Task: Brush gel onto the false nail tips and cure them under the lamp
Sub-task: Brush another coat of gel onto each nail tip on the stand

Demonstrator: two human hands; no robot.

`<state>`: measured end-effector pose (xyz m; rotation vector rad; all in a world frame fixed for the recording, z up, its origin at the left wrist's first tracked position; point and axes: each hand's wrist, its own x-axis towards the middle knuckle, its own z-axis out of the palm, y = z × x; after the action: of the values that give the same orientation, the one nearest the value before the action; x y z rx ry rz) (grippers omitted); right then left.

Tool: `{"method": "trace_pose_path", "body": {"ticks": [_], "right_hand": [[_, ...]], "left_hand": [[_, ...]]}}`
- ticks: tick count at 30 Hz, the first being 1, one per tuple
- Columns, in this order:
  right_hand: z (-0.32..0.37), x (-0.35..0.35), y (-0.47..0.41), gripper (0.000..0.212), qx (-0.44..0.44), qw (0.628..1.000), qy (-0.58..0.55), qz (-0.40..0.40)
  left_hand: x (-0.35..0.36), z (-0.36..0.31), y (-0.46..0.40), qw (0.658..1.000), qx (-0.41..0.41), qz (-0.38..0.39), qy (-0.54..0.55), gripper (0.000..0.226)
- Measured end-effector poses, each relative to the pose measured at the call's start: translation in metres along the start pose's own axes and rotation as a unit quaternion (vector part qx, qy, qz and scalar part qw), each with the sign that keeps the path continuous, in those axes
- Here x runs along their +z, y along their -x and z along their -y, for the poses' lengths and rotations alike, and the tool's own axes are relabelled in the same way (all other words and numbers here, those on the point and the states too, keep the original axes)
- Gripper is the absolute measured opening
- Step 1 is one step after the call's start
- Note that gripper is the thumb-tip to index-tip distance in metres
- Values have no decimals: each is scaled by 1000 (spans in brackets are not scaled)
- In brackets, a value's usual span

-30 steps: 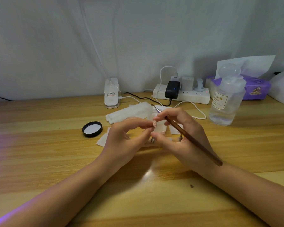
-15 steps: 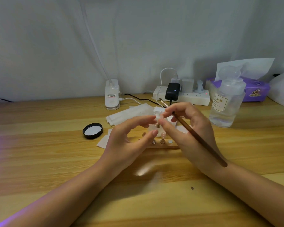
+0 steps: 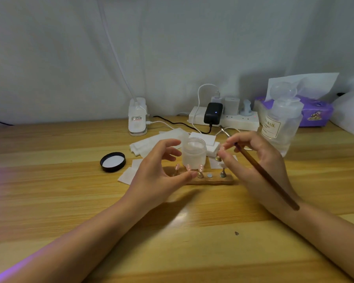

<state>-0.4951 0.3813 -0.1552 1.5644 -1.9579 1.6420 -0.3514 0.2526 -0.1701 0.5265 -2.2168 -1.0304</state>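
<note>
left hand [image 3: 159, 172]: hovering loose over the left end of the stand, fingers curved and spread, not gripping anything as far as I can see
right hand [image 3: 260, 160]: pinching the brush [image 3: 262, 170], wooden handle running back across the wrist, metal tip poking out toward the power strip. Fingertips also seem to pinch a little brass peg [image 3: 218, 158], a bit blurry there so not 100% sure
hands overall: apart, with the jar between them
nail tips [image 3: 200, 167]: pinkish ones sitting on pegs in the wooden stand [image 3: 213, 181], right in front of me on the counter [image 3: 49, 201]. One spot on the stand shows just a round metal disc
gel jar [image 3: 194, 153]: frosted, open, standing just behind the stand
jar lid [image 3: 112, 161]: black, lying upside down off to the left
wipes [image 3: 151, 142]: white pads scattered behind and beside the jar
further back: power strip [image 3: 239, 121] with chargers plugged in, a white clip-on lamp base [image 3: 137, 117], clear pump bottle [image 3: 282, 121] labelled NAIL, purple tissue pack [image 3: 317, 113] by the wall
</note>
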Motion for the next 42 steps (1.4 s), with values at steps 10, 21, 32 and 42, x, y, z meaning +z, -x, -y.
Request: {"method": "trace_pose_path", "body": {"ticks": [10, 21, 32, 42], "right_hand": [[-6, 2, 2, 14, -30, 992, 79, 90], [-9, 2, 1, 13, -46, 983, 121, 133], [-11, -9, -1, 30, -26, 984, 121, 125], [-19, -8, -1, 25, -7, 979, 139, 151]], "left_hand": [[0, 4, -1, 999, -18, 26, -17, 58], [2, 7, -2, 998, -22, 33, -39, 59], [1, 8, -2, 998, -23, 41, -45, 52], [0, 7, -2, 997, -27, 49, -60, 45]]}}
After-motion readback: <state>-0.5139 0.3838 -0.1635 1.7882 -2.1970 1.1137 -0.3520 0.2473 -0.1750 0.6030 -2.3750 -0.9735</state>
